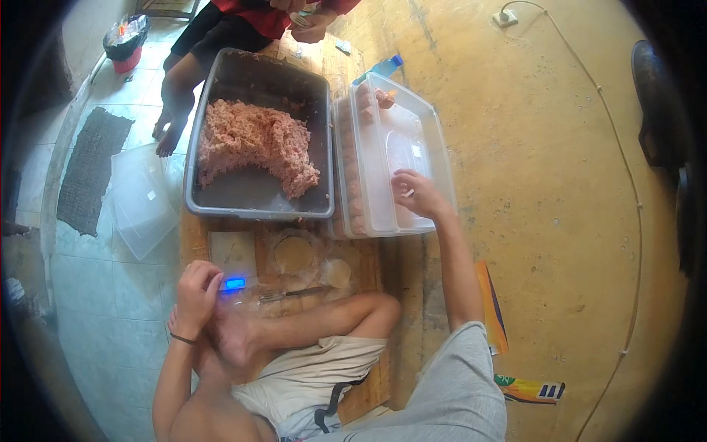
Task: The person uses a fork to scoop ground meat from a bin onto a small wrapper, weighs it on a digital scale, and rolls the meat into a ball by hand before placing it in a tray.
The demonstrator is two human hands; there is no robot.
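Observation:
My left hand (pixel 198 284) is beside a small digital scale (pixel 233 257) with a lit blue display; whether it touches the scale I cannot tell. Over the open clear plastic box (pixel 442 160) hangs my right hand (pixel 415 192), fingers curled and apart, nothing visible in them. A few meat portions (pixel 384 99) lie at that box's far end, and more show through the walls of the stack. Ground raw meat (pixel 259 138) fills part of a large grey tub (pixel 259 212). Near the scale are two round pale discs (pixel 294 253) on plastic film and a thin dark-tipped utensil (pixel 293 293).
Another person (pixel 232 33) sits beyond the tub, hands holding something small. A blue-capped bottle (pixel 385 67) is behind the boxes. Clear lids (pixel 142 204) and a grey mat (pixel 94 171) lie on the tiles at left, near a red waste bin (pixel 127 52).

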